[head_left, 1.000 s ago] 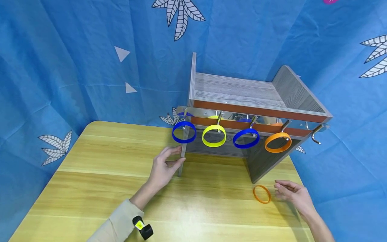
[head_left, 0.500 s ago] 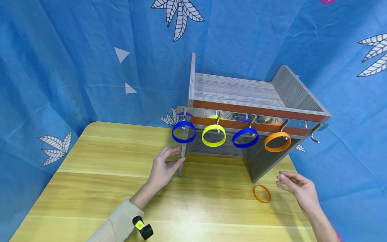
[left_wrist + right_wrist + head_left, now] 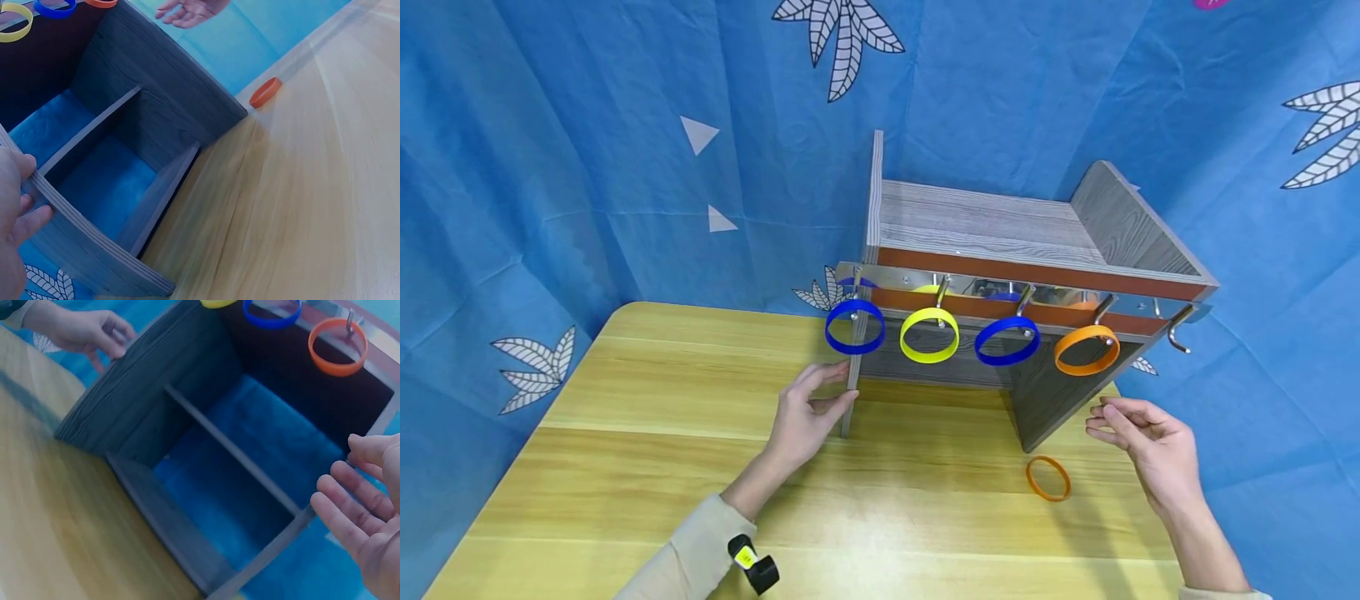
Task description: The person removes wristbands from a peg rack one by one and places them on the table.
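My left hand [image 3: 801, 417] pinches the front edge of the left side panel of a grey wood-grain shelf [image 3: 985, 221], thumb on one face and fingers on the other. Loosely bent, with nothing in its fingers, my right hand [image 3: 1153, 446] hovers beside the right side panel [image 3: 169, 75]. An orange wristband [image 3: 1048, 478] lies on the table below and left of that hand. Along the shelf's metal hook rail hang a blue wristband [image 3: 856, 348], a yellow wristband [image 3: 929, 357], another blue wristband [image 3: 1007, 358] and an orange wristband [image 3: 337, 367]. The rightmost hook [image 3: 1178, 329] bears nothing.
The shelf stands on a wooden table [image 3: 647, 467] with a rounded back-left corner. Behind it hangs a blue cloth [image 3: 647, 167] printed with white leaves. A black strap [image 3: 754, 565] with a yellow label is on my left sleeve.
My right hand has risen and moved slightly right, away from the orange wristband on the table. My left hand keeps its hold on the shelf panel, and the hanging wristbands stay put.
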`<control>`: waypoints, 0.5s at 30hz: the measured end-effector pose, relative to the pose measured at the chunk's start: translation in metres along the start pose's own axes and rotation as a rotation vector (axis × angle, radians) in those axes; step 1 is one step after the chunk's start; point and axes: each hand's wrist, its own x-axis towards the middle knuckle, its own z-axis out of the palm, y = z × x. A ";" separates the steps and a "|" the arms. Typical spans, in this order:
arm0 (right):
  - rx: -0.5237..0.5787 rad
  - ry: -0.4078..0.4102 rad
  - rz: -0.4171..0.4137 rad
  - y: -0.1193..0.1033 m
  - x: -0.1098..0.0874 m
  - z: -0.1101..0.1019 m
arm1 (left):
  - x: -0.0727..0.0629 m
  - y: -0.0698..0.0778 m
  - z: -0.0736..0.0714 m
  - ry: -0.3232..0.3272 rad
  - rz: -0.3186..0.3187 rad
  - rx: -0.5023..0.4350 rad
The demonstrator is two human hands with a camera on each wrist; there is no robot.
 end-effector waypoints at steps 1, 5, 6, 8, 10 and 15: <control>0.022 0.001 -0.018 -0.002 0.002 0.002 | 0.000 0.000 0.000 0.000 0.002 0.000; 0.143 -0.040 -0.094 -0.008 0.010 0.009 | 0.000 0.001 0.000 -0.006 -0.005 0.003; 0.169 -0.055 -0.110 -0.010 0.012 0.010 | 0.000 0.001 0.000 -0.008 -0.006 0.003; 0.200 -0.074 -0.138 -0.013 0.014 0.013 | 0.000 0.000 0.000 -0.008 -0.004 0.004; 0.221 -0.068 -0.157 -0.016 0.015 0.017 | 0.000 -0.001 0.000 -0.006 0.002 0.006; 0.239 0.029 -0.196 -0.023 0.017 0.032 | 0.000 0.000 0.000 0.000 0.002 0.006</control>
